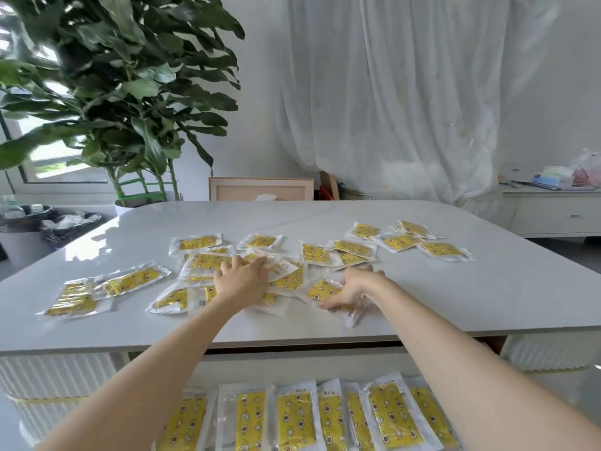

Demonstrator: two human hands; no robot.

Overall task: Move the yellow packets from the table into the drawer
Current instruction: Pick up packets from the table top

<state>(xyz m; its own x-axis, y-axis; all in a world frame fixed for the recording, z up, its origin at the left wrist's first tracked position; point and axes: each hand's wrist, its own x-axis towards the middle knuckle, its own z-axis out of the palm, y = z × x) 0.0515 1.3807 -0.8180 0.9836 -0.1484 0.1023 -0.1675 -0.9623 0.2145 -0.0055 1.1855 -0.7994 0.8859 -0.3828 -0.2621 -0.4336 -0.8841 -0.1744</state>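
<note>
Several yellow packets in clear wrappers lie scattered over the white table (455, 301). My left hand (242, 279) lies flat, fingers spread, on a heap of packets (208, 262) near the table's middle. My right hand (353, 288) curls around one yellow packet (320, 291) at the table's front, thumb under it and fingers over it. Below the table's front edge the open drawer (292, 366) holds a row of yellow packets (296, 418) standing side by side. More packets (409, 240) lie at the far right and others (130, 281) at the left.
A large potted plant (130, 109) stands behind the table's left corner, with bins (29, 236) on the floor beside it. A chair back (260, 188) shows at the far edge. White curtains hang behind. A white sideboard (553, 209) with clutter is at the right.
</note>
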